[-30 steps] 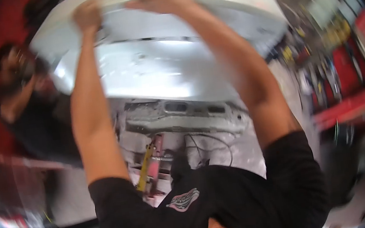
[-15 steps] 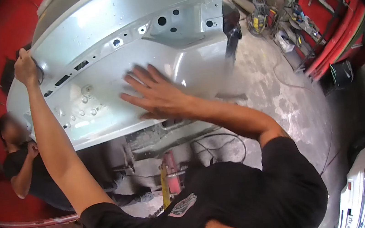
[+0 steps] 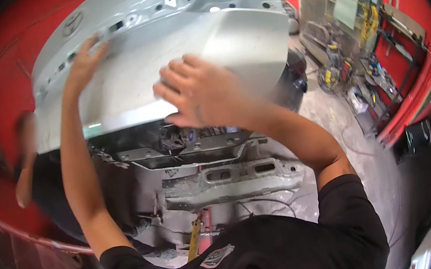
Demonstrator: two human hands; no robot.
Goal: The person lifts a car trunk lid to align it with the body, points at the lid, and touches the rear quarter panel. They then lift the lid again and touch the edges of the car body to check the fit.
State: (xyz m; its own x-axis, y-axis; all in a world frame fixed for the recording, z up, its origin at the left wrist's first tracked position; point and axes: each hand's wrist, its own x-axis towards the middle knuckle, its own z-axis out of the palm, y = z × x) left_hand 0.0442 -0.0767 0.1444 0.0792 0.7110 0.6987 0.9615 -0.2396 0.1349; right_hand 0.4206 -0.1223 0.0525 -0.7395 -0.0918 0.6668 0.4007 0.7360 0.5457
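A silver car trunk lid (image 3: 138,85) with an oval badge (image 3: 72,24) and a row of cut-outs fills the upper middle of the head view. My left hand (image 3: 85,64) is over the lid's left part near the cut-outs, fingers stretched out; whether it touches cannot be told. My right hand (image 3: 201,90) is in front of the lid's lower middle, fingers loosely bent and apart, holding nothing. It is slightly blurred. Below the lid's lower edge shows a dark opening with wiring (image 3: 172,139).
A grey metal panel (image 3: 196,191) with slots lies below the opening, beside a yellow and pink stand (image 3: 204,228). Another person in dark clothes (image 3: 65,192) is close on the left. Tools and a yellow cable (image 3: 369,19) sit along the red wall at right.
My left hand has left the lid's upper left edge and come over its face. My right hand, earlier spread against the lid, is now bent. The lid sits differently, showing the opening beneath.
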